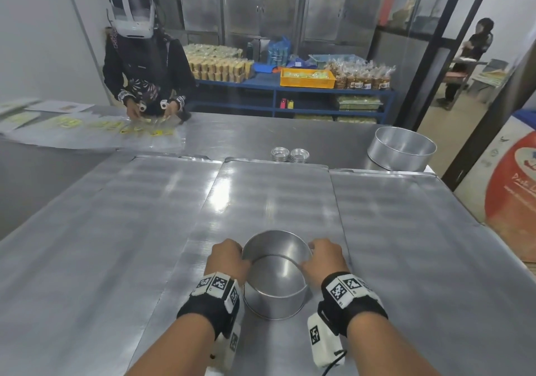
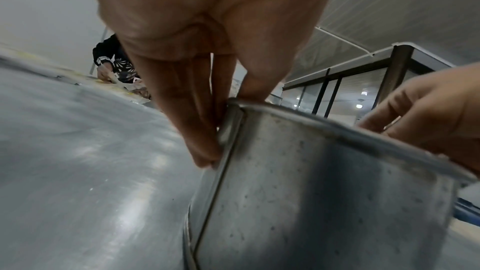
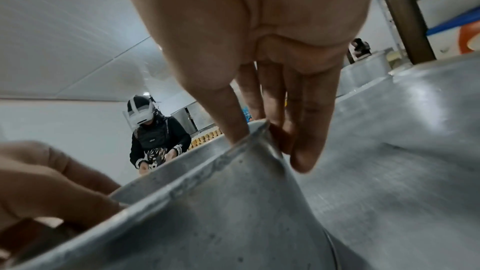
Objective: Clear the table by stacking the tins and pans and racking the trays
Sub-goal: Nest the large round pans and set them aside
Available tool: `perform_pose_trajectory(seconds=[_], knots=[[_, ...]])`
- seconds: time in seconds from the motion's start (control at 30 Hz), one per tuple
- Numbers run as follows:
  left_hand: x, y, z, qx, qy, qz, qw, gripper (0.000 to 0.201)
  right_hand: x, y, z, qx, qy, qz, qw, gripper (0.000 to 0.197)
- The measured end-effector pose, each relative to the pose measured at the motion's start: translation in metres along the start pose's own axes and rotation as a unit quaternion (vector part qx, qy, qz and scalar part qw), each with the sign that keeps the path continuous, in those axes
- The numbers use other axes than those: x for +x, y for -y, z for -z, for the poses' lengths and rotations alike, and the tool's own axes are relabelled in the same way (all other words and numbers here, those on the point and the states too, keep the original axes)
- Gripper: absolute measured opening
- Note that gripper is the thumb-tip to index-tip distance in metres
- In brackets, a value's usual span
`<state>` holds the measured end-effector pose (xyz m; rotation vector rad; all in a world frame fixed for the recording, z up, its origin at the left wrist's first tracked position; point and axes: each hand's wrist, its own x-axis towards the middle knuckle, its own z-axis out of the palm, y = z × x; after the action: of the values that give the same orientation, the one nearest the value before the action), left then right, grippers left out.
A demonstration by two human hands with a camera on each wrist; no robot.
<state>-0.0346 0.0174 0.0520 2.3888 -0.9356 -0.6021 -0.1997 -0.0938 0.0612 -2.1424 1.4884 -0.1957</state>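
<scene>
A round metal cake pan (image 1: 275, 277) sits near me on the middle tray (image 1: 275, 195). My left hand (image 1: 229, 258) pinches its left rim, thumb inside and fingers (image 2: 197, 130) down the outer wall (image 2: 324, 202). My right hand (image 1: 323, 256) pinches the right rim the same way, with fingers (image 3: 309, 130) outside the pan (image 3: 221, 213). A larger round pan (image 1: 401, 149) stands at the far right. Two short stacks of small tart tins (image 1: 289, 155) sit beyond the middle tray. Flat trays lie on the left (image 1: 101, 230) and right (image 1: 420, 245).
Another person (image 1: 145, 65) in a headset works with plastic sheets (image 1: 87, 131) at the table's far left. Blue shelves (image 1: 290, 91) of packaged goods stand behind the table. A printed sack (image 1: 510, 178) stands at the table's right edge. A third person (image 1: 470, 56) stands in the room beyond.
</scene>
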Motion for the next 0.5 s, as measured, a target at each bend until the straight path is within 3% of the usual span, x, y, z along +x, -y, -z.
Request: perform_pose_trajectory(seconds=[0.2, 0.37, 0.5], knots=[[0.016, -0.017, 0.002, -0.021, -0.010, 0.015, 1.000, 0.016, 0.014, -0.005, 0.018, 0.050, 0.005, -0.023, 0.998, 0.013], [0.031, -0.046, 0.002, -0.031, -0.075, -0.016, 0.997, 0.016, 0.043, -0.010, 0.038, 0.154, -0.038, -0.036, 0.987, 0.030], [0.047, -0.076, -0.003, -0.066, -0.124, -0.021, 0.990, 0.017, 0.069, -0.021, 0.053, 0.219, -0.086, -0.069, 0.970, 0.018]])
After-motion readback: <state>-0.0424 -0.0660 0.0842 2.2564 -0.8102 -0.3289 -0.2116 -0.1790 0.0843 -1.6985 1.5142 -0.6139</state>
